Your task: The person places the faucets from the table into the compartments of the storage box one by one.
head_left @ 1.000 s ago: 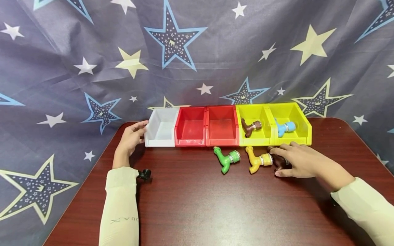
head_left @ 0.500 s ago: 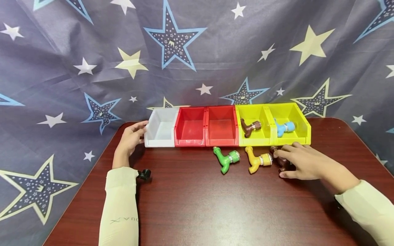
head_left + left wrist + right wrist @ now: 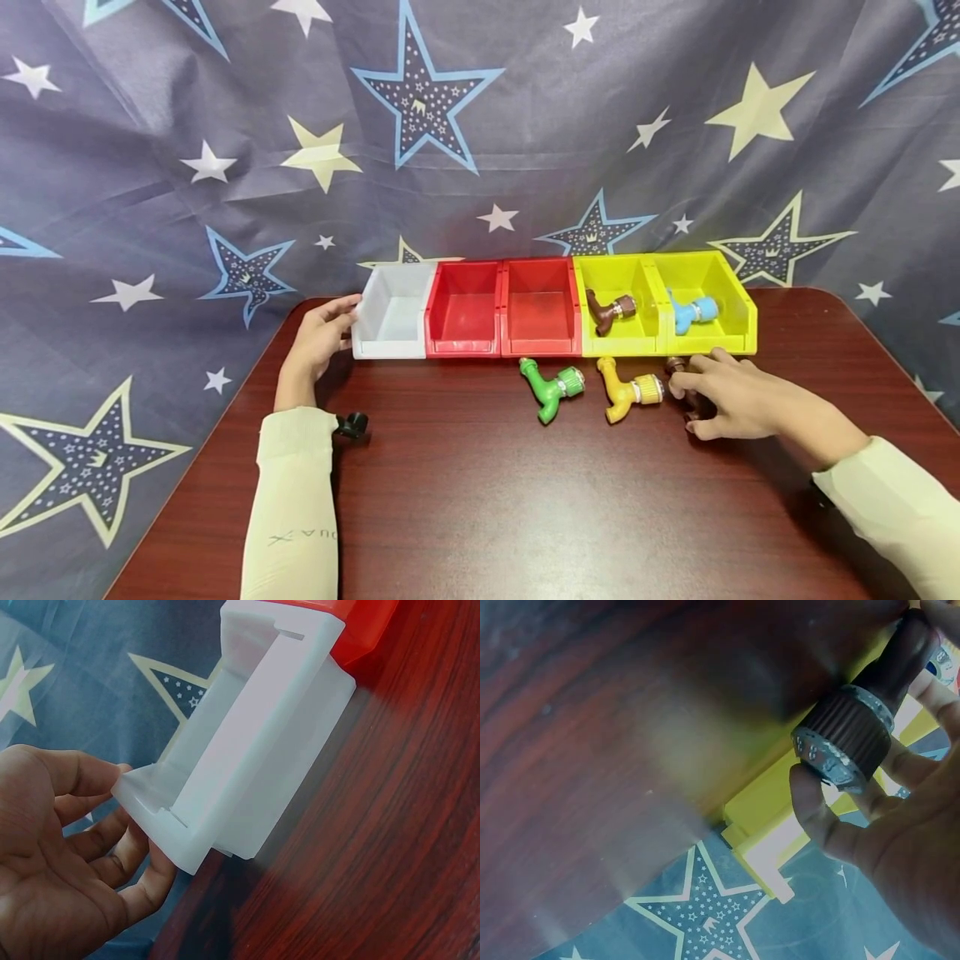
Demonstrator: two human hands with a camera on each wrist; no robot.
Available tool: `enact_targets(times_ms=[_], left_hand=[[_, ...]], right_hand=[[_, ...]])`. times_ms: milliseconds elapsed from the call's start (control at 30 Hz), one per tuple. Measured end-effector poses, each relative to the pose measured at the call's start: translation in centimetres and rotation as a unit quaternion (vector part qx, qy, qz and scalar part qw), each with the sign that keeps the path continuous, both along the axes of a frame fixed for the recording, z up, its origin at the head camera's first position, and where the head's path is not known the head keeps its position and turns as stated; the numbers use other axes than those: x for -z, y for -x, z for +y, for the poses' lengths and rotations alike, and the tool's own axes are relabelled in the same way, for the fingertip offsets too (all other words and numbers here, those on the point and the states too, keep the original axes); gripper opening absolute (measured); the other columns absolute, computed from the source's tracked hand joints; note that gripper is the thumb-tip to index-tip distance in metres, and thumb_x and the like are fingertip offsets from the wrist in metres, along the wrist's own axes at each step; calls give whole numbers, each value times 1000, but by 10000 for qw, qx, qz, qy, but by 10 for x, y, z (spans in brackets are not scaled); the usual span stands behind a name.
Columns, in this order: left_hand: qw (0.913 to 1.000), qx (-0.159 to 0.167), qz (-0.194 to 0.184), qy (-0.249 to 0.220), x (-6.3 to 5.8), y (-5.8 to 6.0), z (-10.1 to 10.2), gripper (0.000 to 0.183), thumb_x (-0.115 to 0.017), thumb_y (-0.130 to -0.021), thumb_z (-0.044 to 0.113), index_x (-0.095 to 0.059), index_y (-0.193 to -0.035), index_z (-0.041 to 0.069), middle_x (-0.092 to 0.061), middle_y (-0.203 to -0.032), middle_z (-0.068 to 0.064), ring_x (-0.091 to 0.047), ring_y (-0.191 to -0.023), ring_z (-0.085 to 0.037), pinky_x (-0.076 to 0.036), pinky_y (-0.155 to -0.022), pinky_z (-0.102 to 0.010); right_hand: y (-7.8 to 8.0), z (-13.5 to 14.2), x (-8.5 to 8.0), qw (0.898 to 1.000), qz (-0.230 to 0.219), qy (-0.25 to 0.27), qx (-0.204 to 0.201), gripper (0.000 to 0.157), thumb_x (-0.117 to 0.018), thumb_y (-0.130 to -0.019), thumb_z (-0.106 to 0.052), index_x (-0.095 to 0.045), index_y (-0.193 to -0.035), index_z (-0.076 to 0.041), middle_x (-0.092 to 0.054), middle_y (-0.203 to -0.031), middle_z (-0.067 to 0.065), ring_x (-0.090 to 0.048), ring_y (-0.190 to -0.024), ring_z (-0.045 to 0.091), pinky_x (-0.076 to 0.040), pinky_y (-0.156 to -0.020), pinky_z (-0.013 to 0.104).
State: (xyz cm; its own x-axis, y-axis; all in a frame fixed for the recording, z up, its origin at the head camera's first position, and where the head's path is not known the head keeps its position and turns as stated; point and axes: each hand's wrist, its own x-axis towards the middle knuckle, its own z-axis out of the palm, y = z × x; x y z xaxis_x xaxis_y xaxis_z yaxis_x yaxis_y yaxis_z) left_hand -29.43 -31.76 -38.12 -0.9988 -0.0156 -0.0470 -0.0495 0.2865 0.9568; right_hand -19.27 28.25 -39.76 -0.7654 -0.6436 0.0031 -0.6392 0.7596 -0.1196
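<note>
My right hand [image 3: 738, 400] bends its fingers round a dark brown tap [image 3: 847, 731] on the table, partly covered by the hand in the head view. The right wrist view shows a fingertip against its ribbed knob. To its left lie a yellow tap [image 3: 627, 391] and a green tap [image 3: 551, 390]. At the far left, my left hand [image 3: 315, 340] touches the outer side wall of a white bin [image 3: 247, 742] with fairly loose fingers. Another brown tap [image 3: 611, 311] lies in the left yellow bin [image 3: 622, 345], and a blue tap [image 3: 694, 314] in the right yellow bin [image 3: 712, 344].
Two red bins [image 3: 463, 345] stand between the white and yellow ones, all in one row at the back of the dark wooden table [image 3: 480, 492]. Behind them hangs a grey cloth [image 3: 465, 200] with stars.
My right hand and the brown tap under it have shifted slightly right, widening the gap to the yellow tap. My left hand and the bins stay where they were.
</note>
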Motion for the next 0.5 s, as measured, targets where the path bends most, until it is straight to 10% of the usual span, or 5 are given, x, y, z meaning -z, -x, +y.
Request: enact_targets(times_ms=[500], left_hand=[[10000,-4,-36,17,-5,-4,2,47,-48,-105,7,-46,-152,1,-47,-141,-22,-52,-122,-33,-56,-86,-39]], right_hand=[[-4,-1,-5,9993,288,-247,-52,34,-82,-71,-40,-60,-96,-35,-49,-91,-12,-42,-86,18,-36,-63,38]])
